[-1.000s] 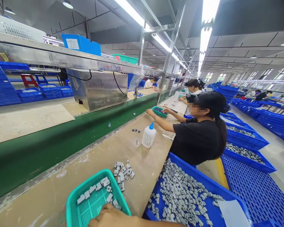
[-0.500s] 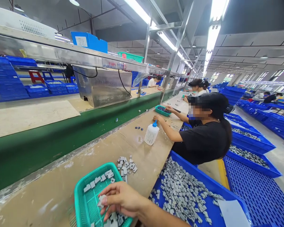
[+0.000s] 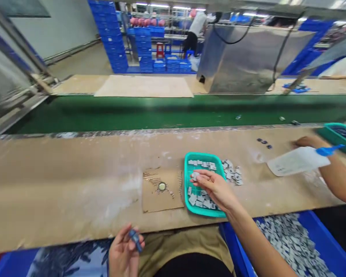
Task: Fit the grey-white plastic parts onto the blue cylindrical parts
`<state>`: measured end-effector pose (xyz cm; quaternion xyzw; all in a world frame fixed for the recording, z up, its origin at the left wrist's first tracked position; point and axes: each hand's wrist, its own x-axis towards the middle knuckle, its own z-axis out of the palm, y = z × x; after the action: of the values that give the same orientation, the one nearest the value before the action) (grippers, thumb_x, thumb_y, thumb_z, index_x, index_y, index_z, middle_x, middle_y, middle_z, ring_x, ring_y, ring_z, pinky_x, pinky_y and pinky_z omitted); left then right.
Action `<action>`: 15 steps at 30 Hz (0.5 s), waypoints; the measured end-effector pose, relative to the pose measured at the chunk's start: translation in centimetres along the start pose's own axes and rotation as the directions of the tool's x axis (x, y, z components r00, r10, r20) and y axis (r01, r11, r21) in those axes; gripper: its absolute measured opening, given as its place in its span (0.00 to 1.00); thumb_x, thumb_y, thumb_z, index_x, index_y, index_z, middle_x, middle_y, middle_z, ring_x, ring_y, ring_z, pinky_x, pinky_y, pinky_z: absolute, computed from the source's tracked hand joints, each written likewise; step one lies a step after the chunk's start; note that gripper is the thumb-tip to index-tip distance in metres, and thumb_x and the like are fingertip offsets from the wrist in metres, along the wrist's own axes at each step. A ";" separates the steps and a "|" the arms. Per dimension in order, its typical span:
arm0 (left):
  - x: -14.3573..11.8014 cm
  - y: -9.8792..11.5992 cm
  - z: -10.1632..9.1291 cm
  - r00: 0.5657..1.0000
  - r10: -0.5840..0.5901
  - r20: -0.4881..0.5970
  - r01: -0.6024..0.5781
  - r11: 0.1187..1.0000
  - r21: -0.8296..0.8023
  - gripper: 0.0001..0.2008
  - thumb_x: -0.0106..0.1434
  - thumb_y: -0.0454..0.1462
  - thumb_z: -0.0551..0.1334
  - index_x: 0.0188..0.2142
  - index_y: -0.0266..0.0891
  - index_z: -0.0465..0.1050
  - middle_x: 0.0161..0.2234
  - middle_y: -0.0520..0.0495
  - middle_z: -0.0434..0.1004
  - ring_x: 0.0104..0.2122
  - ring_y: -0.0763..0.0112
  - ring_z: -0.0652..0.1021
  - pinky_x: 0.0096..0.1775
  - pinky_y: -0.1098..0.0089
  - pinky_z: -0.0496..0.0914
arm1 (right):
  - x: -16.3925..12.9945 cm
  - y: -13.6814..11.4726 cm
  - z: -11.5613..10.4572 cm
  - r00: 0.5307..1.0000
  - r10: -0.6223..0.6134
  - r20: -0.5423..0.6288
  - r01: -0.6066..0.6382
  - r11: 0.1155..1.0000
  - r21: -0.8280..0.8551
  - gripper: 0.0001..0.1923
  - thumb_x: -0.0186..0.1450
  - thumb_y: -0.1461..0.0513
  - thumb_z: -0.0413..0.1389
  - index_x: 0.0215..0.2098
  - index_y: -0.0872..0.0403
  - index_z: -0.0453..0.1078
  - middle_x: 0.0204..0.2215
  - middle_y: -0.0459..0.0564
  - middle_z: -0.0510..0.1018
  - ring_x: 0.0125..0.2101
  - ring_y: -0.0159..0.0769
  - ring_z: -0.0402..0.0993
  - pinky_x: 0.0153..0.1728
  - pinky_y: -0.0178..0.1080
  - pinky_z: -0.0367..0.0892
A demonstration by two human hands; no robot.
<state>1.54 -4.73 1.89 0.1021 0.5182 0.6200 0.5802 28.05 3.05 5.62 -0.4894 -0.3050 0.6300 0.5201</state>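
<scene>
My left hand (image 3: 119, 256) is closed around a small dark blue plastic piece (image 3: 135, 241), low in front of the table edge. With its fingertips, my right hand (image 3: 217, 189) pinches a small light grey plastic block (image 3: 195, 176) above the green basket (image 3: 205, 212). More grey blocks (image 3: 200, 200) lie along the basket's far and near sides. Left of the basket is a square of cardboard (image 3: 151, 202) bearing a small round pale disc (image 3: 162, 186), thin pins and tiny bits too small to name.
Loose grey blocks (image 3: 233, 174) lie right of the basket. A white bottle with a blue nozzle (image 3: 298, 161) stands near a co-worker's arm (image 3: 338, 184). Blue bins hold grey blocks (image 3: 291, 242) at right and dark pieces (image 3: 72, 259) at left. A green belt (image 3: 150, 111) runs behind.
The view has swung left and down, bringing my left hand with the blue piece and the cardboard into sight. My right hand still holds a grey block over the basket.
</scene>
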 end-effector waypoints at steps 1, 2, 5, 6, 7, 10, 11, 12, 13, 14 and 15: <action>0.2 -0.4 0.3 0.999 -0.034 0.019 0.034 0.999 -0.035 0.26 0.28 0.39 0.77 0.30 0.39 0.74 0.27 0.49 0.75 0.22 0.72 0.73 0.23 0.77 0.71 | 0.2 0.1 0.4 1.000 -0.007 -0.011 0.006 0.998 -0.068 0.17 0.53 0.59 0.63 0.39 0.57 0.70 0.31 0.49 0.78 0.34 0.34 0.75 0.40 0.37 0.68; 0.3 -0.7 0.7 0.996 -0.068 0.050 0.072 0.995 -0.066 0.25 0.29 0.38 0.76 0.30 0.38 0.75 0.27 0.48 0.75 0.22 0.73 0.74 0.24 0.77 0.71 | 0.4 0.3 0.8 1.000 -0.020 -0.017 0.017 0.989 -0.150 0.16 0.53 0.58 0.63 0.37 0.57 0.70 0.31 0.50 0.78 0.34 0.35 0.75 0.40 0.38 0.69; 0.7 -1.3 1.6 0.976 -0.148 0.161 0.174 0.971 -0.162 0.24 0.35 0.37 0.76 0.34 0.36 0.75 0.28 0.47 0.74 0.24 0.75 0.73 0.26 0.80 0.71 | 1.1 0.7 2.3 0.995 -0.101 0.027 0.101 0.871 -0.481 0.16 0.53 0.56 0.62 0.37 0.56 0.71 0.33 0.52 0.78 0.34 0.39 0.74 0.39 0.42 0.69; 0.8 -1.3 1.9 0.969 -0.163 0.184 0.198 0.961 -0.191 0.24 0.36 0.38 0.75 0.34 0.35 0.75 0.27 0.47 0.73 0.24 0.76 0.73 0.27 0.81 0.70 | 1.4 0.8 2.8 0.986 -0.147 0.073 0.161 0.782 -0.602 0.15 0.54 0.56 0.61 0.37 0.55 0.72 0.34 0.52 0.78 0.34 0.40 0.74 0.39 0.43 0.68; 1.0 -1.4 2.2 0.964 -0.178 0.196 0.219 0.952 -0.214 0.23 0.37 0.38 0.75 0.35 0.34 0.75 0.27 0.48 0.73 0.24 0.77 0.73 0.27 0.81 0.70 | 1.7 0.9 3.4 0.970 -0.198 0.140 0.238 0.664 -0.709 0.13 0.55 0.57 0.60 0.37 0.54 0.72 0.34 0.52 0.78 0.34 0.40 0.74 0.39 0.44 0.68; 1.6 -1.3 3.1 0.955 -0.224 0.197 0.267 0.935 -0.232 0.23 0.40 0.37 0.74 0.36 0.33 0.74 0.26 0.49 0.72 0.24 0.77 0.73 0.27 0.80 0.71 | 2.5 1.2 5.2 0.873 -0.271 0.406 0.473 0.267 -0.839 0.09 0.60 0.60 0.56 0.37 0.54 0.73 0.33 0.52 0.78 0.34 0.42 0.71 0.36 0.43 0.66; 1.8 -1.2 3.3 0.951 -0.238 0.198 0.281 0.932 -0.230 0.23 0.40 0.37 0.74 0.37 0.34 0.73 0.27 0.49 0.72 0.25 0.76 0.73 0.27 0.79 0.72 | 2.8 1.4 5.8 0.840 -0.254 0.480 0.527 0.167 -0.833 0.09 0.60 0.61 0.55 0.38 0.55 0.73 0.32 0.53 0.78 0.35 0.42 0.70 0.36 0.43 0.66; 2.0 -1.2 3.5 0.948 -0.249 0.200 0.292 0.928 -0.230 0.23 0.40 0.37 0.74 0.38 0.35 0.73 0.28 0.49 0.72 0.26 0.75 0.74 0.28 0.77 0.73 | 3.1 1.6 6.3 0.816 -0.226 0.533 0.562 0.090 -0.822 0.09 0.61 0.62 0.55 0.38 0.55 0.73 0.31 0.53 0.78 0.35 0.42 0.69 0.35 0.42 0.66; 2.2 -1.2 3.5 0.945 -0.255 0.204 0.300 0.925 -0.232 0.24 0.41 0.37 0.74 0.39 0.35 0.72 0.29 0.49 0.72 0.26 0.74 0.74 0.28 0.75 0.74 | 3.3 1.8 6.7 0.801 -0.192 0.567 0.582 0.028 -0.813 0.09 0.61 0.63 0.55 0.39 0.56 0.73 0.31 0.53 0.78 0.35 0.42 0.69 0.35 0.41 0.66; 2.3 -1.2 3.6 0.943 -0.260 0.208 0.306 0.923 -0.234 0.24 0.41 0.37 0.73 0.39 0.35 0.72 0.29 0.50 0.72 0.27 0.74 0.74 0.28 0.74 0.74 | 3.6 2.1 7.1 0.792 -0.156 0.590 0.594 -0.027 -0.804 0.09 0.61 0.63 0.55 0.38 0.56 0.74 0.30 0.52 0.78 0.35 0.42 0.68 0.34 0.40 0.66; 2.4 -1.2 3.6 0.940 -0.268 0.210 0.315 0.919 -0.238 0.24 0.41 0.37 0.73 0.39 0.35 0.72 0.28 0.50 0.72 0.28 0.73 0.74 0.28 0.74 0.74 | 3.8 2.3 7.4 0.786 -0.119 0.606 0.601 -0.077 -0.795 0.08 0.61 0.64 0.55 0.37 0.55 0.74 0.29 0.52 0.78 0.35 0.42 0.68 0.34 0.40 0.65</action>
<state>4.17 -1.17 1.40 -0.0024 0.3864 0.5794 0.7176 20.41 6.96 4.86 -0.4795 -0.8553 0.1496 0.1269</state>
